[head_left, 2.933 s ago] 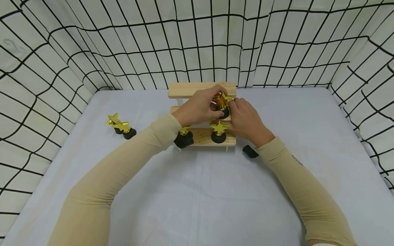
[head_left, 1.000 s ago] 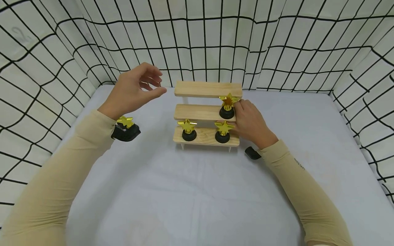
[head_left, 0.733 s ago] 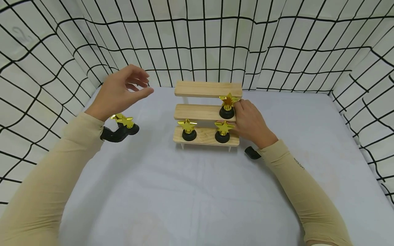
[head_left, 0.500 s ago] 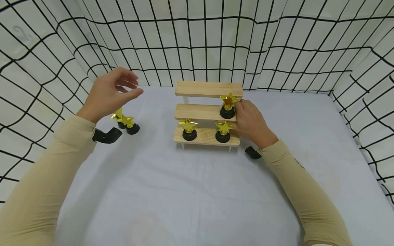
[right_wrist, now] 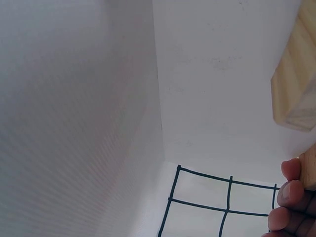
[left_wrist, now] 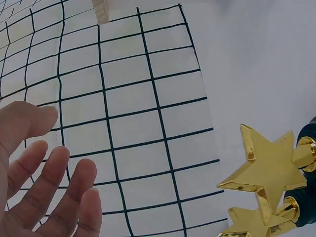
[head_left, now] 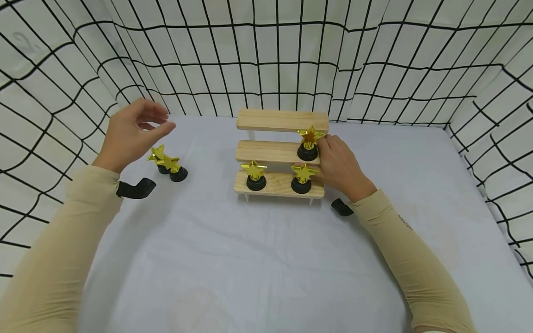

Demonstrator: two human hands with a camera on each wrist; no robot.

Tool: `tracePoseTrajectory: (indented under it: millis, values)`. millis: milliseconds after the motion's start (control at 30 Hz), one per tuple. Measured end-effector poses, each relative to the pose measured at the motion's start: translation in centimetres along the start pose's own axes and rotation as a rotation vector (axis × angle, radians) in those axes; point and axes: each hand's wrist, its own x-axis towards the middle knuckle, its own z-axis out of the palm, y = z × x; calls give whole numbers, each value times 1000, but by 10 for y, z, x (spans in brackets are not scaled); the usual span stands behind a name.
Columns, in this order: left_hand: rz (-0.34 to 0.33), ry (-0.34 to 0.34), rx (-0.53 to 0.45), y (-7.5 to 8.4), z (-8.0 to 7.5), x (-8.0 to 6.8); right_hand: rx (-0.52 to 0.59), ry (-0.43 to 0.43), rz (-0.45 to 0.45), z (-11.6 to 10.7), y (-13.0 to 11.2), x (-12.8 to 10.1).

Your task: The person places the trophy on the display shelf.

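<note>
My left hand point(head_left: 131, 132) hovers above two gold star trophies at the left, its fingers loosely curved and holding nothing. One trophy point(head_left: 170, 166) stands close in front of the other trophy point(head_left: 156, 155), both on black bases. In the left wrist view a gold star point(left_wrist: 269, 170) lies to the right of the spread fingers. A three-tier wooden display stand point(head_left: 266, 151) stands in the middle. My right hand point(head_left: 341, 164) grips the right end of its middle tier, beside a trophy point(head_left: 308, 144). The lowest tier bears a left trophy point(head_left: 255, 175) and a right trophy point(head_left: 301, 178).
The top tier point(head_left: 283, 120) is bare wood. White cloth point(head_left: 266, 259) covers the table. Walls with a black grid point(head_left: 266, 60) enclose the back and sides. Black wrist pieces stick out at the left sleeve point(head_left: 137, 188) and right sleeve point(head_left: 341, 207).
My left hand let go of the trophy on the middle tier and moved left, above the two trophies there. My right hand has stayed at the stand's right end.
</note>
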Motion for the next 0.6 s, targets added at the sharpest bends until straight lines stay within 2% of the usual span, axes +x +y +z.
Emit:
tracePoseTrajectory:
  millis: [433, 600]
  values:
    - [-25, 67, -51, -31, 5, -13, 5, 36, -37, 1, 1, -1]
    - [-29, 119, -74, -42, 10, -17, 5, 53, -45, 3, 1, -1]
